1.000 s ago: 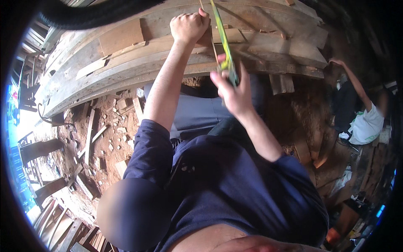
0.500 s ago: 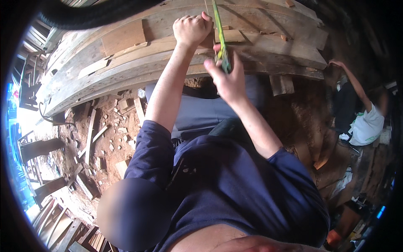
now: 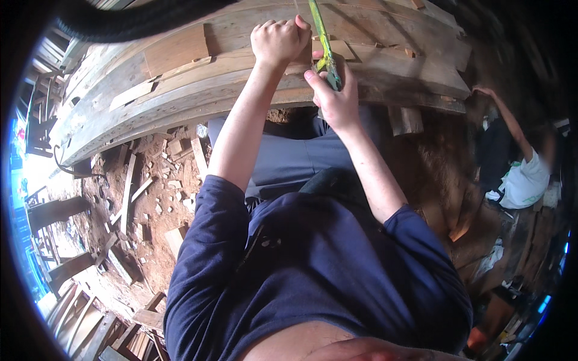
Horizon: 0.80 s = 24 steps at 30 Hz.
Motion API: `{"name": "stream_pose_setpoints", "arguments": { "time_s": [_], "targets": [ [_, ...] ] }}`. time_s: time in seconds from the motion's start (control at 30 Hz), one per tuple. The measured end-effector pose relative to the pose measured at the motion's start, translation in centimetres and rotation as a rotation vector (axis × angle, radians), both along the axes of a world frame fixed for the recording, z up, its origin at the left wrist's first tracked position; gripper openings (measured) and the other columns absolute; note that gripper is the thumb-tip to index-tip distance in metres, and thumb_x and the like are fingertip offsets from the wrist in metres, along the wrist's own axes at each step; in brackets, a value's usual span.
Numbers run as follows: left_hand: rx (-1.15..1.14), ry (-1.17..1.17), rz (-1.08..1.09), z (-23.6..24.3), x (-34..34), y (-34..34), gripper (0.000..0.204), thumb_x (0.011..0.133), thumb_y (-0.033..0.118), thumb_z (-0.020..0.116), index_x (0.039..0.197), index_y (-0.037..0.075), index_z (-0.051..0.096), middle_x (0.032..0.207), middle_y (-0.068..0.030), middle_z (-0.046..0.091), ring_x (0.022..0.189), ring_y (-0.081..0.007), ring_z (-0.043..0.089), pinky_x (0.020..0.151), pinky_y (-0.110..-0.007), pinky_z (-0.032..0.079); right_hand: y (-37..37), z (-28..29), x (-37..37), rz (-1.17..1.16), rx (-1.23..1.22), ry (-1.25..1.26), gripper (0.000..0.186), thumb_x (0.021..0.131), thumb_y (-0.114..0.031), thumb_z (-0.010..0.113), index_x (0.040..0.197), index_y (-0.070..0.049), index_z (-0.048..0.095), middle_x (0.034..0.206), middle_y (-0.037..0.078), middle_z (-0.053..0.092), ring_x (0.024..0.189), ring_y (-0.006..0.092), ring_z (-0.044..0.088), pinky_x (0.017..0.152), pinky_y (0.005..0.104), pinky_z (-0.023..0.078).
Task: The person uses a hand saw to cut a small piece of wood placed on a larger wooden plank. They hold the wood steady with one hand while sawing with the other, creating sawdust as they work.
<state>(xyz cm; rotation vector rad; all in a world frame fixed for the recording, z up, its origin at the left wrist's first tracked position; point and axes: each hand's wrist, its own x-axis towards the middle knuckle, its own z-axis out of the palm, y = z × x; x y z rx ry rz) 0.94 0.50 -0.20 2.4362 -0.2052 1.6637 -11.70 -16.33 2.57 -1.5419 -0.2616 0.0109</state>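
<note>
At the top middle my left hand point(image 3: 279, 41) is closed on a brown wooden piece point(image 3: 304, 55), pressed over the stacked boards point(image 3: 174, 96) in front of me. Just right of it my right hand point(image 3: 338, 99) grips a long, narrow yellow-and-green tool point(image 3: 320, 30) that looks like a saw, held lengthwise away from me; a thin line runs beside its bar, too fine to make out clearly. The lower end of the tool is partly hidden by my fingers and thumb.
Offcuts point(image 3: 174, 186) and strips of wood point(image 3: 129, 192) litter the dirt floor on the left, with more lumber point(image 3: 81, 325) piled at lower left. At right, a co-worker point(image 3: 521, 180) in a white shirt has an arm raised to the boards. A dark hose point(image 3: 132, 24) crosses the top left.
My right hand and the tool have moved forward, away from me, and a little left, then slightly right. My left hand has shifted slightly right with its grip unchanged.
</note>
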Motion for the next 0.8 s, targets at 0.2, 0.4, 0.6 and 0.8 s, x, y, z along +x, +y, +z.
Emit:
{"name": "stream_pose_setpoints", "arguments": {
  "time_s": [0.2, 0.4, 0.6, 0.8],
  "targets": [
    [-0.020, 0.162, 0.096, -0.2, 1.6, 0.4, 0.051, 0.096, 0.031, 0.062, 0.047, 0.016, 0.062, 0.048, -0.0080, 0.061, 0.045, -0.0271, 0.066, 0.048, -0.041, 0.052, -0.4, -0.3, -7.1, 0.009, 0.022, 0.106, 0.042, 0.097, -0.009, 0.079, 0.133, -0.007, 0.058, 0.075, -0.006, 0.054, 0.069, 0.0048, 0.051, 0.070, 0.0246, 0.043],
    [-0.048, 0.030, -0.026, -0.5, -0.1, -0.1, 0.051, 0.096, 0.032, 0.062, 0.048, 0.017, 0.062, 0.048, -0.0082, 0.061, 0.047, -0.0273, 0.067, 0.049, -0.041, 0.053, -3.8, 2.5, -7.5, 0.049, 0.092, 0.179, 0.039, 0.100, -0.012, 0.077, 0.136, -0.005, 0.065, 0.074, -0.007, 0.056, 0.060, 0.0025, 0.050, 0.059, 0.0224, 0.040],
    [-0.014, 0.172, 0.085, 0.2, 0.4, 0.6, 0.051, 0.098, 0.034, 0.061, 0.051, 0.015, 0.065, 0.052, -0.0095, 0.066, 0.050, -0.0283, 0.070, 0.052, -0.043, 0.056, -0.1, 0.9, 0.0, 0.059, 0.193, 0.136, 0.037, 0.099, -0.012, 0.078, 0.133, -0.007, 0.063, 0.076, -0.007, 0.055, 0.055, 0.0029, 0.048, 0.049, 0.0236, 0.039],
    [-0.023, 0.294, 0.149, 0.0, 1.7, 0.8, 0.054, 0.099, 0.036, 0.059, 0.050, 0.015, 0.067, 0.050, -0.0093, 0.065, 0.050, -0.0278, 0.070, 0.052, -0.043, 0.055, -1.6, 0.8, -8.9, 0.040, -0.096, -0.016, 0.045, 0.099, -0.011, 0.076, 0.139, -0.006, 0.057, 0.079, -0.007, 0.053, 0.069, 0.0028, 0.050, 0.069, 0.0232, 0.041]
  ]
}}
